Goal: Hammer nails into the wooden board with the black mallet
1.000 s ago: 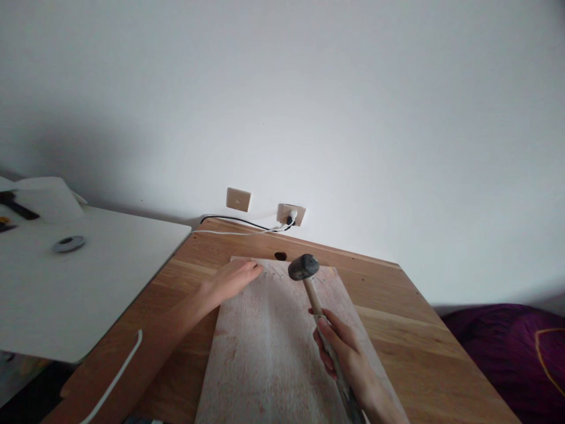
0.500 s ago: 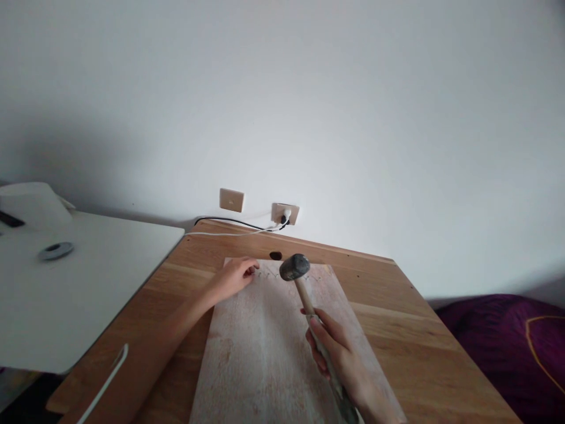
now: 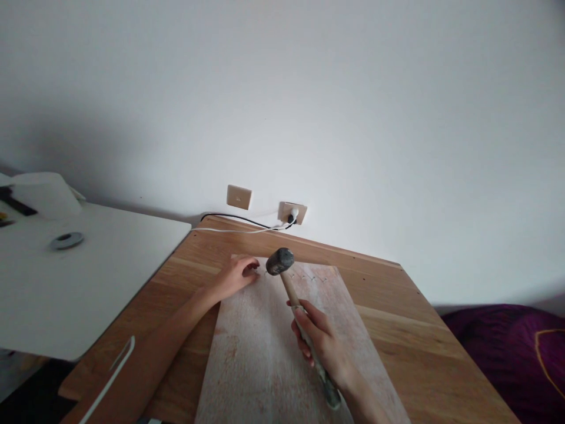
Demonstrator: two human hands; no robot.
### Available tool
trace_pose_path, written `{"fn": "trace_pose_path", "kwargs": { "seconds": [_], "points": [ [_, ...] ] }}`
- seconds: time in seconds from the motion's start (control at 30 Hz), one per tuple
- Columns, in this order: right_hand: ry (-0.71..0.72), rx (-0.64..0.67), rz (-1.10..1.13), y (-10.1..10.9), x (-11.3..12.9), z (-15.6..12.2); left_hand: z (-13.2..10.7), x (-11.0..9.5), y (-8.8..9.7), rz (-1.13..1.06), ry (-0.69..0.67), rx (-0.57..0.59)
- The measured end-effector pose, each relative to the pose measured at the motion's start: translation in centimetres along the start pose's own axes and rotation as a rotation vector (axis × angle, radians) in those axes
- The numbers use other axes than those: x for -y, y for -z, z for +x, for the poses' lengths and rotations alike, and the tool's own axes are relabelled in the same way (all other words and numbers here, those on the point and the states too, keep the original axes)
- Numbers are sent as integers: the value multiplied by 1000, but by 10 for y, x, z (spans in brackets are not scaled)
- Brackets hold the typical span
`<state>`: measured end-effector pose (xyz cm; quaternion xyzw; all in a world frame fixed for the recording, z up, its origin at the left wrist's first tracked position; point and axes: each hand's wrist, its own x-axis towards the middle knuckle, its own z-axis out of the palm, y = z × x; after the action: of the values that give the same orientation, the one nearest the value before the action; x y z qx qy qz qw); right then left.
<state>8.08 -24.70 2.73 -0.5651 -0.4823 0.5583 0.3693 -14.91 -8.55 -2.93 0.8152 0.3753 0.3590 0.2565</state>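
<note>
My right hand (image 3: 315, 335) is wrapped round the handle of a rubber mallet (image 3: 281, 262) with a black head and a pale wooden shaft. The mallet's head hangs over the far part of a whitish board (image 3: 247, 353), close to my left hand. Along the board's far edge stands a row of several small nails (image 3: 313, 279), partly hidden by the mallet. At the left end of that row, my left hand (image 3: 238, 275) rests on the board with curled fingers. What its fingertips pinch is too small to make out.
The board lies on a wooden desk (image 3: 397, 330) against the wall. Plugged cables run from a socket (image 3: 292, 213) along its back edge. On the left, a white table (image 3: 123, 247) bears a roll of tape (image 3: 67, 240). Purple fabric (image 3: 498, 347) lies at the right.
The mallet and my right hand have moved left, bringing the head nearer my left hand. My left hand stays at the row's left end. The view has shifted slightly.
</note>
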Motion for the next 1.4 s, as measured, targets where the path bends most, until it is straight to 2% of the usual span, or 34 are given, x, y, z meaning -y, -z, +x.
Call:
{"fn": "trace_pose_path", "kwargs": {
  "seconds": [0.17,0.4,0.6,0.87,1.0,1.1,1.23,1.4],
  "points": [
    [33,12,-4,-6,7,8,0,0,-1,73,36,-40],
    [101,53,-31,-12,20,13,-3,7,-4,128,30,-27],
    [4,98,-120,-14,7,20,-6,5,-2,114,42,-47],
    [15,-22,42,-5,19,11,-4,-2,-4,130,36,-58],
    [-14,-23,63,-9,23,5,-4,0,-3,123,-10,-25],
    [35,-9,77,-14,28,-2,-5,0,-2,138,18,-16],
    [116,35,-12,-16,28,-2,-5,2,-3,151,60,-40],
    [4,88,-220,-14,10,15,-5,9,-8,112,8,-102]
  ]
}}
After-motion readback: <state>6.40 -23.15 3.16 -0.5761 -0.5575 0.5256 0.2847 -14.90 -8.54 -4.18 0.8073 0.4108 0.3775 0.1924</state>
